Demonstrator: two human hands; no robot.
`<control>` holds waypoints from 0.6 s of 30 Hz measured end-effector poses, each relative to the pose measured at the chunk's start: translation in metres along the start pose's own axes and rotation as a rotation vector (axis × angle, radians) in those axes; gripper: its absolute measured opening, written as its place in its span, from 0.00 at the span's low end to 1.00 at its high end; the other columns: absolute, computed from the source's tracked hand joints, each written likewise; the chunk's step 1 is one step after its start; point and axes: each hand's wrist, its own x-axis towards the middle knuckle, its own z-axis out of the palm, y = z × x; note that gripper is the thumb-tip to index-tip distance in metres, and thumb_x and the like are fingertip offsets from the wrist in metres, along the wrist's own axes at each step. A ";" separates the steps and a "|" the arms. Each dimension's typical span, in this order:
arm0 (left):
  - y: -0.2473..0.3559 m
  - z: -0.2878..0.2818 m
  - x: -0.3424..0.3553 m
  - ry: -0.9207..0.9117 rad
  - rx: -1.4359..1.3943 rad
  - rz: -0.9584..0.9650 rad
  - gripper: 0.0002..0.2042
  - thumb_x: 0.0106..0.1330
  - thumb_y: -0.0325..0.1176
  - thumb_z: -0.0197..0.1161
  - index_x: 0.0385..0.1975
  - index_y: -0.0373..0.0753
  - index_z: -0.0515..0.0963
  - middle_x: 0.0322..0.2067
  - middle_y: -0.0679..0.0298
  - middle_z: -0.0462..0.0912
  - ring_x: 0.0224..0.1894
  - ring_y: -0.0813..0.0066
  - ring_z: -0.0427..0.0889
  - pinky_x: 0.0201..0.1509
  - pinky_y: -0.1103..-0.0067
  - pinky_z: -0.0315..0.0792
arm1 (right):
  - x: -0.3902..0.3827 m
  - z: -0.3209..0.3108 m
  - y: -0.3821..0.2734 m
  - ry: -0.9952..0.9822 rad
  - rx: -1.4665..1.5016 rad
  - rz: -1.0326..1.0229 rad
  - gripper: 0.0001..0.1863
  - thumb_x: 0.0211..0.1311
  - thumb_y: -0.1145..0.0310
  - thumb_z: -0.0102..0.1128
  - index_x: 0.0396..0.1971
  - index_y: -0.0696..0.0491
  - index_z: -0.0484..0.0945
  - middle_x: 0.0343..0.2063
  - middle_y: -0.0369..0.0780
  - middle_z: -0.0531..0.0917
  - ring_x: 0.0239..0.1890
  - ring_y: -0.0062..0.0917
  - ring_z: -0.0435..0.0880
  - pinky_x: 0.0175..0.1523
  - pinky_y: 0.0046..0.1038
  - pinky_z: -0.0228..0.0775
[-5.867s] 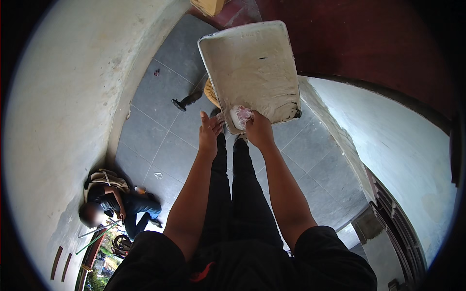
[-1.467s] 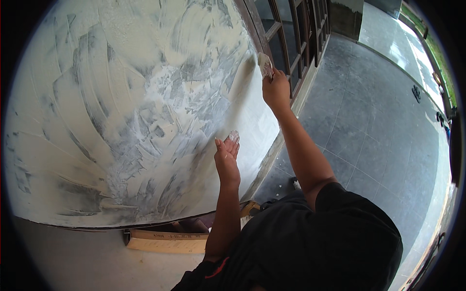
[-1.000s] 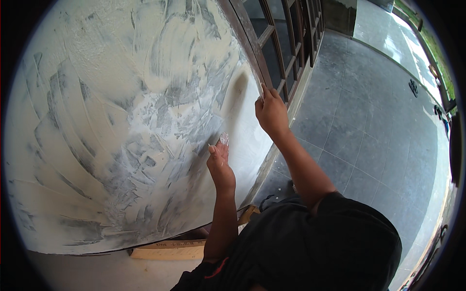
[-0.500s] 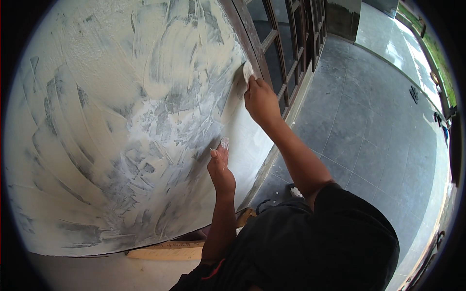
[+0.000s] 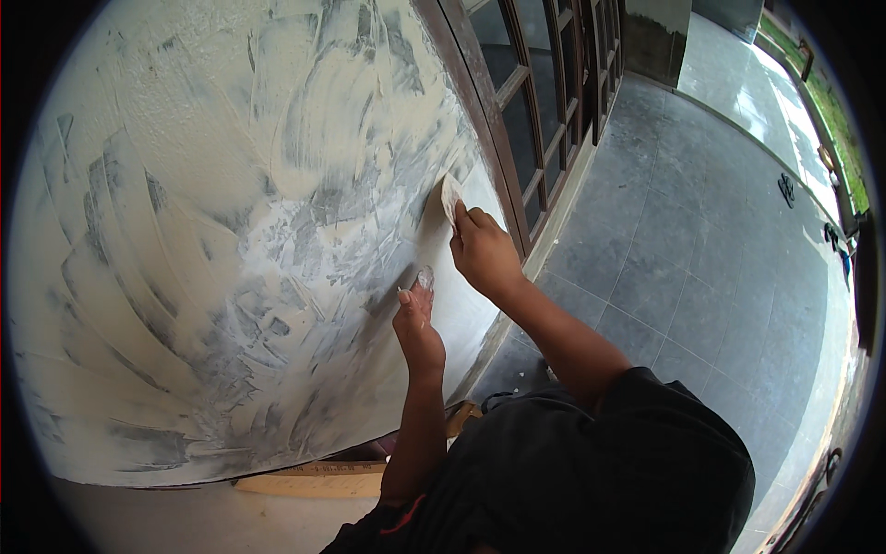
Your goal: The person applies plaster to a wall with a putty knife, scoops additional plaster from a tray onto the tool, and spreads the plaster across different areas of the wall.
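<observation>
My right hand point(image 5: 486, 251) is closed around a putty knife point(image 5: 451, 198), whose pale, smeared blade lies against the wall close to the brown door frame. The wall point(image 5: 185, 305) carries cream-white putty in uneven strokes, with grey showing through. Lower and to the left, my left hand point(image 5: 419, 325) is raised in front of the wall, its thumb apart from the fingers. White putty point(image 5: 425, 277) coats its fingertips, and no tool shows in it.
A brown-framed door with glass panes point(image 5: 526, 120) borders the wall on the right. Grey floor tiles point(image 5: 664, 249) stretch beyond, with dark sandals point(image 5: 785, 189) on them. Below the wall lies a long yellowish strip point(image 5: 314, 482).
My right hand has drawn the putty knife down and slightly left along the wall, away from the upper door frame. The left hand has hardly moved.
</observation>
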 end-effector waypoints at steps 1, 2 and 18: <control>-0.001 -0.002 0.001 -0.002 0.008 -0.004 0.38 0.73 0.56 0.35 0.57 0.16 0.62 0.58 0.40 0.67 0.63 0.55 0.67 0.69 0.67 0.58 | -0.007 -0.008 -0.001 -0.021 0.046 0.032 0.20 0.56 0.72 0.55 0.49 0.61 0.74 0.31 0.45 0.77 0.37 0.37 0.80 0.43 0.36 0.75; -0.002 -0.007 0.003 0.012 0.010 -0.001 0.38 0.73 0.56 0.35 0.57 0.16 0.62 0.58 0.40 0.67 0.63 0.55 0.67 0.69 0.67 0.58 | -0.011 -0.016 0.000 -0.047 0.096 0.062 0.19 0.56 0.71 0.55 0.49 0.60 0.76 0.31 0.45 0.78 0.37 0.37 0.80 0.42 0.36 0.75; 0.006 0.007 0.001 0.004 0.023 -0.006 0.41 0.71 0.59 0.37 0.59 0.15 0.57 0.61 0.39 0.63 0.65 0.52 0.64 0.70 0.65 0.54 | 0.043 -0.040 0.049 0.099 0.042 0.217 0.15 0.60 0.72 0.51 0.46 0.60 0.77 0.34 0.48 0.79 0.36 0.43 0.80 0.44 0.39 0.74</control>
